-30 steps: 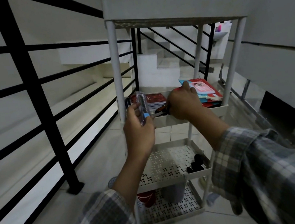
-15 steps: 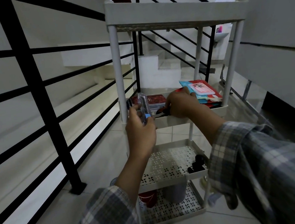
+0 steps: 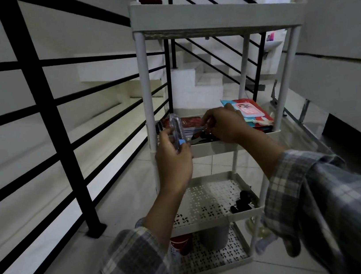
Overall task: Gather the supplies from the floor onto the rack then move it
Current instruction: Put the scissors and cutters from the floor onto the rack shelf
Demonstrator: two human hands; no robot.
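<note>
Rack (image 3: 215, 14): white plastic, four tiers on thin posts, standing directly ahead of both hands; likely light and somewhat wobbly, best gripped by two posts near mid-height. Left hand (image 3: 173, 161) clasps a clear blue-ended case (image 3: 177, 132) at the second tier's front edge. Right hand (image 3: 224, 126), just beside it over a spiral notebook (image 3: 186, 122), pinches small dark items, unidentifiable.

Single head view, forward-down, close on rack (image 3: 234, 145); edges apparently wide-angle distorted.
</note>
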